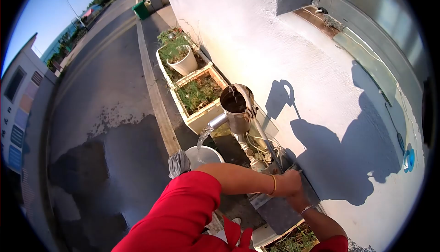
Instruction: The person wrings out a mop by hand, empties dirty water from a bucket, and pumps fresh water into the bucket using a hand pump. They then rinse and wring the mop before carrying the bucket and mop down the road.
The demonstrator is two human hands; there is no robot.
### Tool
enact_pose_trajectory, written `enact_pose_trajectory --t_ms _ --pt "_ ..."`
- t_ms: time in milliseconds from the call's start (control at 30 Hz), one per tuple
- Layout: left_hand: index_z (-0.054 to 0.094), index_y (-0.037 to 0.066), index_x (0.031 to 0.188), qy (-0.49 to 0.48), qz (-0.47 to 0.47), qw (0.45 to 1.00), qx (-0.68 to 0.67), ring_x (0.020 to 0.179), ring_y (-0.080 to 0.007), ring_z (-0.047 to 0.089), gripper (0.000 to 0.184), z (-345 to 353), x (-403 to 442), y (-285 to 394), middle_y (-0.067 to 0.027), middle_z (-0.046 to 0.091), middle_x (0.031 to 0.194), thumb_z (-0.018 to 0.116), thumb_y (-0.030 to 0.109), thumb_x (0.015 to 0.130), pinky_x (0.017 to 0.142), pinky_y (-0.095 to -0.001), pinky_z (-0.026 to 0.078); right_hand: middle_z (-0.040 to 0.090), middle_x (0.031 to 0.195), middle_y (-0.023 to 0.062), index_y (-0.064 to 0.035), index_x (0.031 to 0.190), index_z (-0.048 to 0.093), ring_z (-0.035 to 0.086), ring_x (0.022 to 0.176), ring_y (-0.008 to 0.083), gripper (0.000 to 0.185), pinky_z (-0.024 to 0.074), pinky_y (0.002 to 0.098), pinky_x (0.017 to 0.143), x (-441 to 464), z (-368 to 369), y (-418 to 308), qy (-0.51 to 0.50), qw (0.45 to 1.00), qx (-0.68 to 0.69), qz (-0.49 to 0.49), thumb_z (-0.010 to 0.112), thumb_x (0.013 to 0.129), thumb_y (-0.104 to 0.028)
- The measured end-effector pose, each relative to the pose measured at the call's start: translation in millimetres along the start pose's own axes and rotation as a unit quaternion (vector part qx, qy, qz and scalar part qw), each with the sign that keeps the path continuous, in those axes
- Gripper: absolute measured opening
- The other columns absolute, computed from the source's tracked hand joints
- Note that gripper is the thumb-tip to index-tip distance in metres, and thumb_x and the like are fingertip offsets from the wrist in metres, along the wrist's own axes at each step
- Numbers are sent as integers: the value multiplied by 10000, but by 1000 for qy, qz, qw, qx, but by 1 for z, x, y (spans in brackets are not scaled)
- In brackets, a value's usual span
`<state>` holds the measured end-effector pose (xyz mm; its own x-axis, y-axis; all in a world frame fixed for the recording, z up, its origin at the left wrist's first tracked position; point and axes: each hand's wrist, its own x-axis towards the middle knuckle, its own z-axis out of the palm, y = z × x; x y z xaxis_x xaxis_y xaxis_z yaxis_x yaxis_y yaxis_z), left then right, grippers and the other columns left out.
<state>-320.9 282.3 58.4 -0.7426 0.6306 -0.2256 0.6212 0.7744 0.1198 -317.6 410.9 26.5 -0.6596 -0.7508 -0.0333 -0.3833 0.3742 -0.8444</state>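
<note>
A metal hand pump (238,114) pours water from its spout into a white bucket (211,155) below. Its long handle (268,144) slopes down to my hands, which are close together. My left hand (288,183), with a yellow band at its wrist, is closed around the handle's end. Just below it is my right hand (299,199), partly hidden, its fingers pressed in at the same spot. Beneath both hands lies a dark flat slab (279,213). A grey cloth bundle (178,164) sits beside the bucket.
Planter boxes (201,120) with plants and a white pot (183,62) stand along the white wall (321,87). More plants (293,242) grow near the bottom edge. Wet paving (133,160) lies to the left, and a green bin (140,10) stands farther off.
</note>
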Motion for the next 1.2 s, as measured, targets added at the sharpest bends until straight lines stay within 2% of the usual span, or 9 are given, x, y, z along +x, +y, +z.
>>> enact_pose_trajectory --t_ms 200,267,400,633,700,733,833,1067,1200 --pt "692 143 765 -7 -3 1000 -8 727 -202 627 156 10 -23 -12 -32 652 767 587 233 694 553 -331 464 609 902 126 -4 1002 556 586 854 245 261 445 337 677 7 51 3 142 985 -14 -98 548 806 -177" --pt "694 143 760 -4 29 999 14 725 -208 627 156 -15 -38 -7 -39 653 764 584 233 695 558 -337 468 604 839 141 5 979 563 580 851 184 277 447 337 691 -6 28 -33 14 993 30 117 579 776 -183" --pt "678 109 714 78 106 991 34 683 -253 625 148 -52 -65 15 -80 645 727 591 224 678 579 -360 483 546 624 33 9 872 576 518 583 103 195 409 296 502 -37 15 -80 77 995 -15 57 532 818 -173" --pt "644 48 717 112 207 946 -223 663 -320 612 164 -215 -112 27 -160 613 675 603 189 644 598 -377 490 426 551 -21 -44 701 520 382 427 54 204 286 232 345 -32 -115 -308 -108 906 -66 405 547 778 -232" --pt "638 37 704 72 177 955 -228 655 -320 610 165 -208 -97 28 -170 607 663 604 185 641 595 -373 489 448 559 -10 -24 735 539 399 448 60 216 314 243 373 -38 -107 -275 -68 951 -29 301 557 770 -237" --pt "632 29 684 87 176 964 -177 646 -320 608 163 -187 -87 32 -171 604 653 601 182 637 600 -373 488 614 883 121 49 988 554 562 822 198 330 442 318 740 -45 -100 -243 -93 936 -33 338 534 771 -198" --pt "625 28 635 94 153 972 -150 620 -302 607 146 -160 -66 34 -159 606 638 592 171 630 603 -371 487 615 909 190 25 992 563 589 870 231 307 441 334 735 -49 -97 -193 -50 974 -12 223 528 748 -159" --pt "648 80 651 69 102 985 -123 664 -247 621 106 -99 -26 15 -105 624 665 591 169 654 577 -339 478 608 886 204 14 954 573 581 867 332 262 447 335 721 -27 -77 -91 -124 962 3 243 516 744 -132" --pt "669 105 714 -18 49 997 -59 690 -224 626 107 -50 -15 0 -64 643 730 590 163 672 571 -330 471 599 900 193 -14 918 588 556 887 349 225 436 382 736 -8 -22 -27 20 999 11 34 542 746 -152"
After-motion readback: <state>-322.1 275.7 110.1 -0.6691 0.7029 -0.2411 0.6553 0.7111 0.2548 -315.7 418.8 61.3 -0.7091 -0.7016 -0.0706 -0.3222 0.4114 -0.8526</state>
